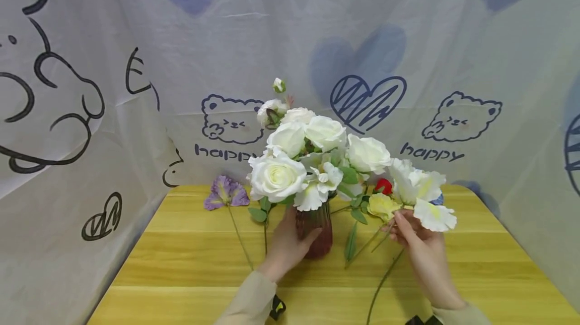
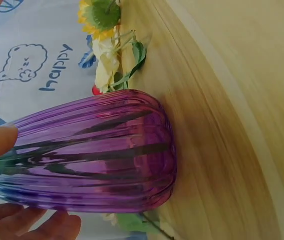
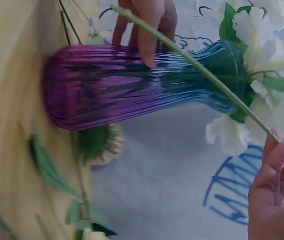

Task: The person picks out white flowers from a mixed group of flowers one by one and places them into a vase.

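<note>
My left hand (image 1: pixel 286 245) grips the ribbed glass vase (image 1: pixel 322 239), thumb in front and fingers behind. In the left wrist view the vase (image 2: pixel 91 155) is purple toward its base, with dark stems inside. White roses (image 1: pixel 278 176) and other white blooms crowd above its mouth. To the right, my right hand (image 1: pixel 423 247) pinches the stem of a white ruffled artificial flower (image 1: pixel 417 189) with pale yellow centres. That green stem (image 3: pixel 192 62) runs slantwise across the right wrist view, in front of the vase as seen there; its lower end is free.
A purple flower (image 1: pixel 225 194) lies on the wooden table (image 1: pixel 181 264) left of the vase. Right of it lie a yellow flower (image 1: pixel 380 206), a red flower (image 1: pixel 383 186) and loose stems. A sunflower (image 2: pixel 101 15) shows in the left wrist view. Printed cloth (image 1: pixel 290 38) hangs behind.
</note>
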A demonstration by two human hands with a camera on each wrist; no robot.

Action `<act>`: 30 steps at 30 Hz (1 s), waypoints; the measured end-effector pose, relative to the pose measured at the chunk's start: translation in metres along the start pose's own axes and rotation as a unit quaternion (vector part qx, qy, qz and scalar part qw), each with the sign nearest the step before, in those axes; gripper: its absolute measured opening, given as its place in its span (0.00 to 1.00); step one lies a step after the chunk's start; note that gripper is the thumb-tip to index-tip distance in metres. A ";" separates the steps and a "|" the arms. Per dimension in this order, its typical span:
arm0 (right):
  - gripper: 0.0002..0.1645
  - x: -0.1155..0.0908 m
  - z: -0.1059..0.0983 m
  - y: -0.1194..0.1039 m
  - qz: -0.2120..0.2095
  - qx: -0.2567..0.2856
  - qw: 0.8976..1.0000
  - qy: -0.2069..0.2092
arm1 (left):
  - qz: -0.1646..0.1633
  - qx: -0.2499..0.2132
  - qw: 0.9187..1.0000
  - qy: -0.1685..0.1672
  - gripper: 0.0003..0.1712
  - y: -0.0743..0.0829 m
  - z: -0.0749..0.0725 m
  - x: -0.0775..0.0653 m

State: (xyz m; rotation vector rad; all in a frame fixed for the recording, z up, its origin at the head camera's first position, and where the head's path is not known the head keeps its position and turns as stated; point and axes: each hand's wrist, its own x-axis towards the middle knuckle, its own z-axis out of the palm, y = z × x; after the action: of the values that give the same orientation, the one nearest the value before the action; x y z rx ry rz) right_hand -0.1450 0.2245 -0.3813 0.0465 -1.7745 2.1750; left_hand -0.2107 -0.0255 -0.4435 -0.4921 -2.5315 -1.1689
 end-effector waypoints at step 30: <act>0.17 0.001 0.084 -0.076 -0.369 -0.129 0.915 0.102 | 0.355 0.166 0.913 0.116 0.26 0.067 -0.055 -0.011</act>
State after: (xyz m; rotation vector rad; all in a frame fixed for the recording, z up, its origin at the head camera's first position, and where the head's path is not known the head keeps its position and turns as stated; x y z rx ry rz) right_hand -0.1404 0.1574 -0.2902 0.3507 -1.5627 1.3510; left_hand -0.1652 -0.0296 -0.3690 -0.9968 -1.9959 -0.4777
